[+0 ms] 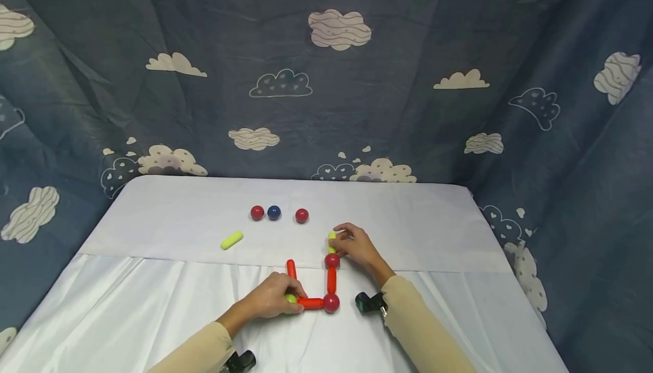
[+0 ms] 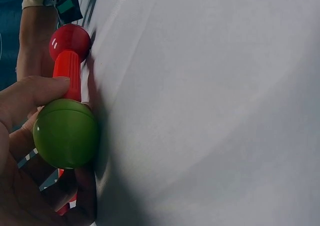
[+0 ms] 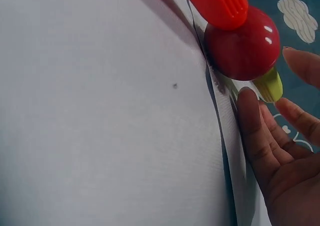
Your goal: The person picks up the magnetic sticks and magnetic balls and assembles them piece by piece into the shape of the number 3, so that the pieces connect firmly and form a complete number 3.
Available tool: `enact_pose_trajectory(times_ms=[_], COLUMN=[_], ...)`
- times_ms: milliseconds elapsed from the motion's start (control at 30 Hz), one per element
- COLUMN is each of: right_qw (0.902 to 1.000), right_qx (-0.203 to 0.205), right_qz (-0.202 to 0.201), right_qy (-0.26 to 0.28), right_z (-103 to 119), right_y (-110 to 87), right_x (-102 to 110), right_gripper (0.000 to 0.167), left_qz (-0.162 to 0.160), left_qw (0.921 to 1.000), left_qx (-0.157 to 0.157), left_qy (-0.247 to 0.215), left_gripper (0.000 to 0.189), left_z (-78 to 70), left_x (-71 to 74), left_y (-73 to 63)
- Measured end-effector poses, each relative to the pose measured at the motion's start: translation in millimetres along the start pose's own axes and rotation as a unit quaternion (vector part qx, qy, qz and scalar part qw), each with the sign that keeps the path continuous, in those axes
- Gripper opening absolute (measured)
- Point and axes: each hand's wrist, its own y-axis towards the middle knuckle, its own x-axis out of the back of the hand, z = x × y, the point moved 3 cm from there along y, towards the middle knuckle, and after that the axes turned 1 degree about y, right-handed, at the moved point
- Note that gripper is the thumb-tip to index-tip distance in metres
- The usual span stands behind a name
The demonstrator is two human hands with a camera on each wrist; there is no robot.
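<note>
A joined figure of magnetic rods and balls lies on the white cloth. My left hand point(image 1: 275, 295) pinches a red rod point(image 2: 69, 68) right beside the green ball point(image 2: 66, 133), and its other fingers curl behind that ball. This rod runs to a red ball point(image 1: 331, 303). From there an upper red rod point(image 1: 331, 280) leads to a second red ball point(image 1: 332, 261). Another red rod point(image 1: 291, 269) sticks out beyond my left hand. My right hand point(image 1: 355, 246) has its fingers spread loosely about a yellow-green rod point(image 3: 271, 87) joined to the second ball; the thumb stands apart from it.
Farther back on the cloth lie a loose red ball point(image 1: 257, 212), a blue ball point(image 1: 274, 212) and another red ball point(image 1: 302, 215). A loose yellow-green rod point(image 1: 232, 240) rests to the left. A cloud-patterned curtain point(image 1: 377, 106) hangs behind the table.
</note>
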Motion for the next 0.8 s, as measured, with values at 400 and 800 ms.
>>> enact_pose_trajectory(times_ms=[400,800], right_qw=[0.999,0.9964], right_qx=[-0.003,-0.002], right_qz=[0.003,0.006], right_qy=[0.045,0.085], right_z=[-12.1,-14.0], right_y=[-15.9,-24.3], right_x=[1.8,4.3], right_gripper=[0.041,0.042], left_qz=[-0.005,-0.008], left_qw=[0.9999,0.9997], left_qx=[-0.009,-0.022], left_qy=[0.009,0.003], left_gripper=[0.011,0.011], left_z=[0.5,1.1], left_x=[-0.9,-1.6], left_y=[-1.3,1.6])
